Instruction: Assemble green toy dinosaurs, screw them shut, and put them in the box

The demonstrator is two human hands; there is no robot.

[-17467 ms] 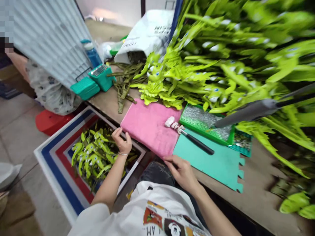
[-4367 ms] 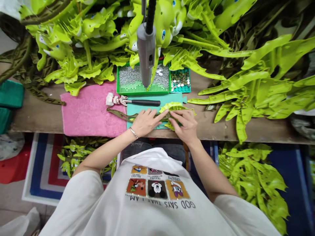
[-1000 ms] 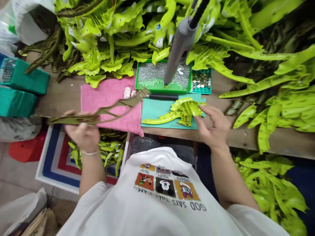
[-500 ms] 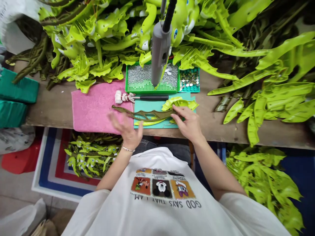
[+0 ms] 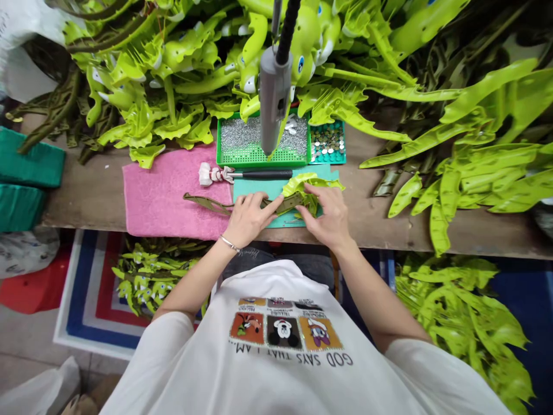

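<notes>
Olive-green strip point(image 5: 291, 202) lies across the lime-green part point(image 5: 298, 183) over the turquoise mat point(image 5: 265, 188), its right end pinched by the right hand point(image 5: 330, 217), the left hand point(image 5: 249, 219) laid over it, whether gripping I cannot tell.

And here's the workbench point(image 5: 367, 216), a long brown wooden top running right across from nine o'clock to three, dipping a touch toward three! Scuffs and worn patches along the surface, a paler, straight front edge. Down to eight o'clock now, and there's the floor point(image 5: 26, 334): grey tiles, thin dark joints between them. Just above it, between eight and nine, a red plastic stool point(image 5: 41, 294) tucks in near the bench end. Soft, even light over the benchtop, while two o'clock sinks into deep shadow.
</notes>
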